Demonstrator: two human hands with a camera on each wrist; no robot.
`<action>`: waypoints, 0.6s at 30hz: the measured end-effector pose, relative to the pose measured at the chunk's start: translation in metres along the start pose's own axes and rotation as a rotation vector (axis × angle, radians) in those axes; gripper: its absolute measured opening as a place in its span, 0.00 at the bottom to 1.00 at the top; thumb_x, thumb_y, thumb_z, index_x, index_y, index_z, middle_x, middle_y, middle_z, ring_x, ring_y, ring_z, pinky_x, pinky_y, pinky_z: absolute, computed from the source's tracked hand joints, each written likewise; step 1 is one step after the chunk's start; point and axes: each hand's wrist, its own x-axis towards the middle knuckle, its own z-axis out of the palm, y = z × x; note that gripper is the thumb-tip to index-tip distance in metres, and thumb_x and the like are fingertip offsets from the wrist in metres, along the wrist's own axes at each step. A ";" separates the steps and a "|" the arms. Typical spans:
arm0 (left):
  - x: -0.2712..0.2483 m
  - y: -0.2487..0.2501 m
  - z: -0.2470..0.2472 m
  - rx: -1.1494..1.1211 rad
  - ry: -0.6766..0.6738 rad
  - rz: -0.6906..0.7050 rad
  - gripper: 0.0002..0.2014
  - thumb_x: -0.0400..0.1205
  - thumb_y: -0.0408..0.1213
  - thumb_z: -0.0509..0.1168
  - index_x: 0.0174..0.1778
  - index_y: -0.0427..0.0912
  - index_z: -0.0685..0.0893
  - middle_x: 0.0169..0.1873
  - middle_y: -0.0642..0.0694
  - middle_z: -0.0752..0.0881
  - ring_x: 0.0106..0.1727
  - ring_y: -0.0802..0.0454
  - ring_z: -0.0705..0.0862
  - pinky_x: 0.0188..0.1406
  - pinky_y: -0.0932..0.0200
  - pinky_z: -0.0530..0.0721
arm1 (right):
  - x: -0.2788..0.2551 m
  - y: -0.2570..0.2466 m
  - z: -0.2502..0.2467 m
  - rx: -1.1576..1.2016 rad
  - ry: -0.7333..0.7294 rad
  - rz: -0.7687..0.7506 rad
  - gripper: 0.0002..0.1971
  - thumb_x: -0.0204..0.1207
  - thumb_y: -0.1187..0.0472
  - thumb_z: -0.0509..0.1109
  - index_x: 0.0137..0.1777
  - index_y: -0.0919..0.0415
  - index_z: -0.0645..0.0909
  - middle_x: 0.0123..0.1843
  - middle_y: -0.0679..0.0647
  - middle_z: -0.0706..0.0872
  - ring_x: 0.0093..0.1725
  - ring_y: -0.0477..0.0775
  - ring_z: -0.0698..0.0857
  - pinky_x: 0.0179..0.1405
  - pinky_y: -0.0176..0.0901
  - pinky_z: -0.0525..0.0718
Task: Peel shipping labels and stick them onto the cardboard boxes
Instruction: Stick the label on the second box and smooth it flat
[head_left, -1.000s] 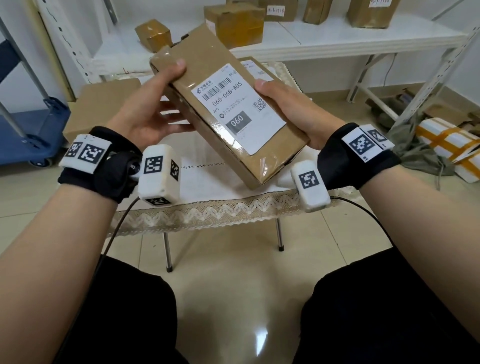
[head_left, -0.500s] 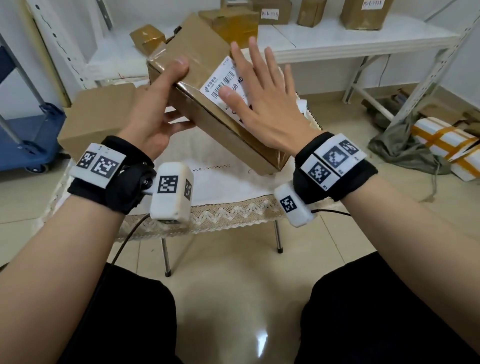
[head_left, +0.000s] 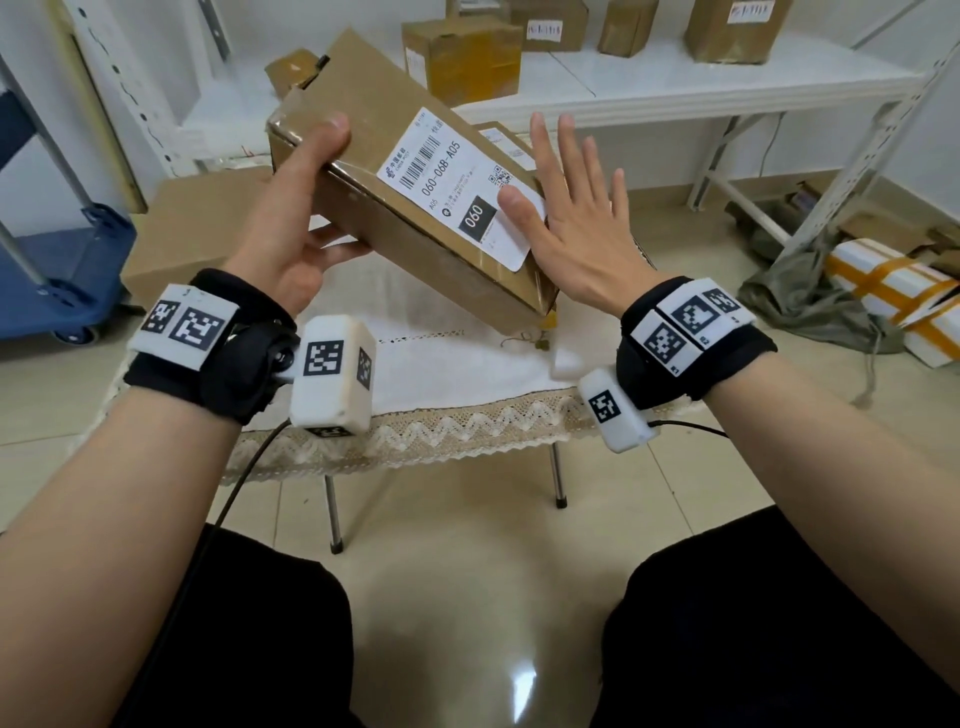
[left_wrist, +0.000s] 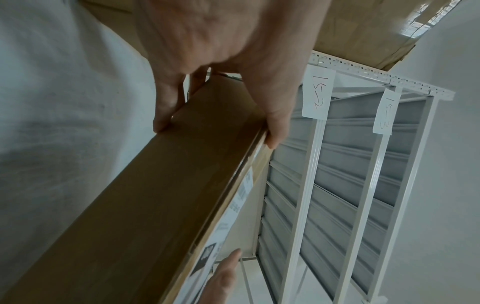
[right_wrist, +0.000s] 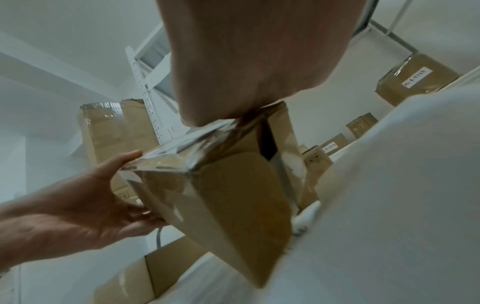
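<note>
A long brown cardboard box (head_left: 363, 171) is tilted in the air above a small cloth-covered table (head_left: 457, 364). A white shipping label (head_left: 457, 187) reading 060-068-A05 is stuck on its top face. My left hand (head_left: 296, 208) grips the box's left end, thumb on top and fingers underneath; the same hand (left_wrist: 215, 67) and box (left_wrist: 145, 205) fill the left wrist view. My right hand (head_left: 566, 218) lies flat with straight spread fingers at the box's right side, its thumb pressing the label's lower right corner. The right wrist view shows the box's (right_wrist: 233, 195) taped end.
A flat cardboard box (head_left: 187, 228) lies left of the table beside a blue cart (head_left: 57, 270). Several taped boxes (head_left: 462, 52) stand on the white shelf (head_left: 675, 88) behind. A white parcel with orange tape (head_left: 898, 291) and grey cloth lie on the floor at right.
One second ago both hands held the box by its ends. The right hand then let go, flattened on the label and has now slid down to its lower right corner.
</note>
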 end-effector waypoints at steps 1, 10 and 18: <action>0.000 0.000 0.000 0.001 0.003 -0.002 0.22 0.77 0.57 0.76 0.62 0.49 0.87 0.57 0.47 0.92 0.61 0.45 0.90 0.55 0.42 0.92 | 0.000 -0.001 -0.001 0.014 0.009 0.005 0.38 0.87 0.32 0.45 0.90 0.45 0.35 0.92 0.52 0.33 0.90 0.59 0.34 0.86 0.68 0.32; 0.000 -0.007 0.011 -0.028 -0.010 0.023 0.31 0.74 0.55 0.78 0.70 0.43 0.83 0.57 0.44 0.93 0.57 0.44 0.92 0.49 0.44 0.93 | 0.005 -0.031 -0.004 -0.005 0.092 -0.111 0.40 0.87 0.32 0.46 0.91 0.49 0.36 0.92 0.55 0.34 0.90 0.61 0.35 0.86 0.70 0.33; 0.003 -0.005 0.006 -0.051 0.015 0.040 0.38 0.71 0.56 0.80 0.74 0.43 0.79 0.60 0.44 0.90 0.57 0.43 0.93 0.48 0.44 0.93 | 0.005 -0.017 0.003 0.011 0.067 -0.088 0.39 0.87 0.31 0.45 0.90 0.47 0.35 0.92 0.53 0.34 0.90 0.60 0.35 0.86 0.68 0.33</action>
